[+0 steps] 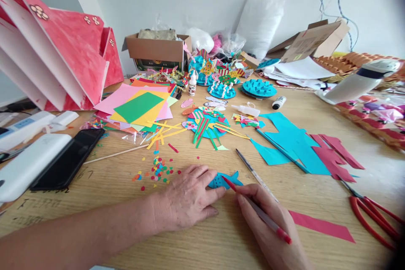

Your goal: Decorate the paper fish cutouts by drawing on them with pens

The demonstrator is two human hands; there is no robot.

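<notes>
A blue paper fish (pixel 218 180) with dark dots lies on the wooden table. My left hand (pixel 194 192) rests flat over its left end, fingers stretched out, covering part of it. In my right hand (pixel 268 223) is a red pen (pixel 255 206), pinched by the fingers, its tip at the fish near the tail. Just beyond that hand lies a pen with a dark tip (pixel 253 171). Small coloured paper dots (pixel 160 168) are scattered left of the fish. A red paper strip (pixel 322 225) sits to the right of my right hand.
Red-handled scissors (pixel 373 219) lie at the right, near blue paper scraps (pixel 284 139). Coloured sheets (pixel 137 107), a black phone (pixel 69 158) and a thin stick (pixel 117 154) are on the left. Decorated paper fish (pixel 205 120) and a glue bottle (pixel 192 84) stand farther back.
</notes>
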